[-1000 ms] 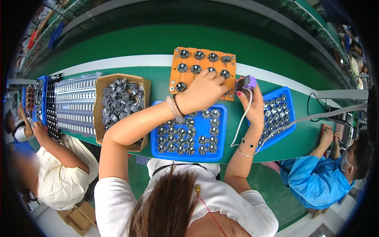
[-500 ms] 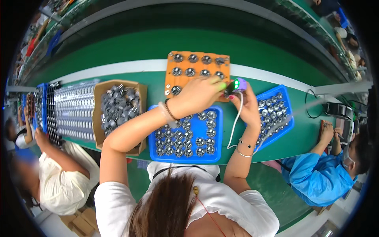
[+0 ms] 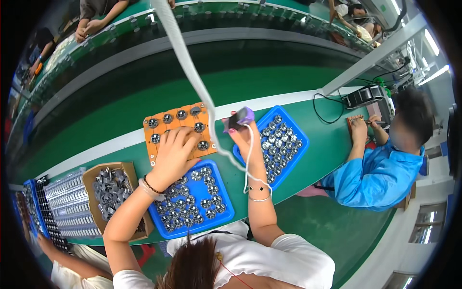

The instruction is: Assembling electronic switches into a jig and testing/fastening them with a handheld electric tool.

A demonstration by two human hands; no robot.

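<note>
My left hand [image 3: 175,151] lies over the orange board [image 3: 150,129], fingers spread and palm down, covering some of the round metal parts seated there. Other parts, such as this round metal part [image 3: 181,114], show around the fingers. Whatever lies under the palm is hidden. My right hand [image 3: 244,137] is closed around a purple-and-black handheld device [image 3: 244,116], raised just right of the board. A white cable [image 3: 249,149] runs from it down along my wrist.
Blue trays of round metal parts stand near me [image 3: 226,222] and at right [image 3: 303,130]. A cardboard box [image 3: 91,192] of grey parts is at left, beside stacked clear trays [image 3: 72,207]. A whitish cord [image 3: 185,62] hangs across the view. At right a person in blue [image 3: 375,173] works.
The view has swung toward the right. My hands have separated: the left moved back over the board, the right drew away with the device. The green lights on the device no longer show.
</note>
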